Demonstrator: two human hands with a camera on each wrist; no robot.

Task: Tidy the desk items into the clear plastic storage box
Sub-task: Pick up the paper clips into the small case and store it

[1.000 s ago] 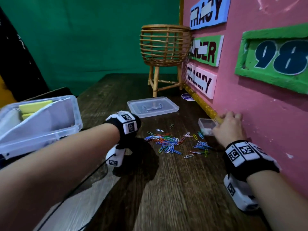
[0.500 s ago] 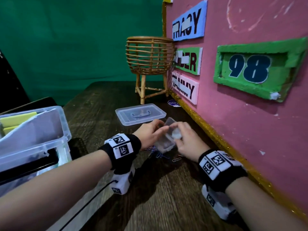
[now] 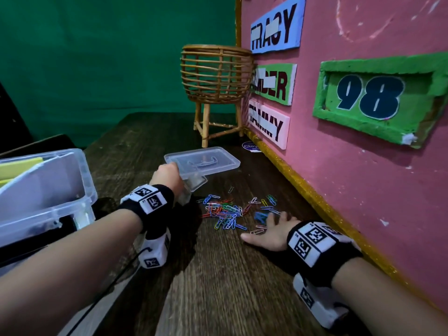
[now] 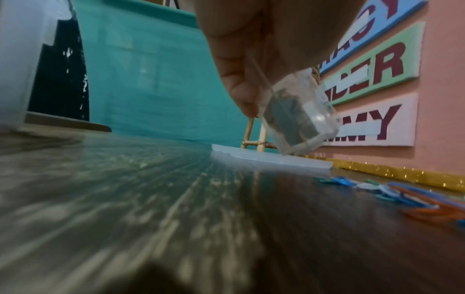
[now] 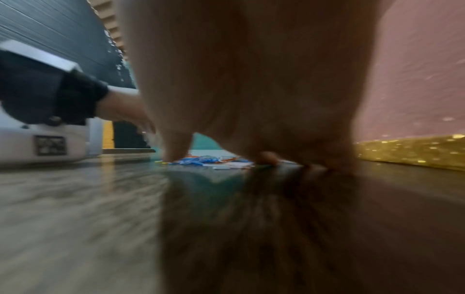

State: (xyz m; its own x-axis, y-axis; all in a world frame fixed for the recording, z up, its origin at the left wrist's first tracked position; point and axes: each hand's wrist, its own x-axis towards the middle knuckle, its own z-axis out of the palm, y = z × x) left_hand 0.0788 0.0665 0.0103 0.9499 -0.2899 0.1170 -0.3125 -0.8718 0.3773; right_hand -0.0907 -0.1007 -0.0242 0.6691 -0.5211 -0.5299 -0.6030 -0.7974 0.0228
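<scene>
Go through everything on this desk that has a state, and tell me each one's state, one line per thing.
Small clear case: held above the desk, tilted, by the left hand.
Right hand: open, fingers spread on the desk at the paper clips.
Paper clips: loose, scattered on the desk.
Storage box: open, already holding items.
Box lid: off, lying flat on the desk.
Wicker basket: upright on its legs.

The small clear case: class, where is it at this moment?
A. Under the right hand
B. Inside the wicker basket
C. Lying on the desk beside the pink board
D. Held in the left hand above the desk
D: the left hand holds the small clear case off the desk, while the right hand rests spread by the paper clips.
</scene>
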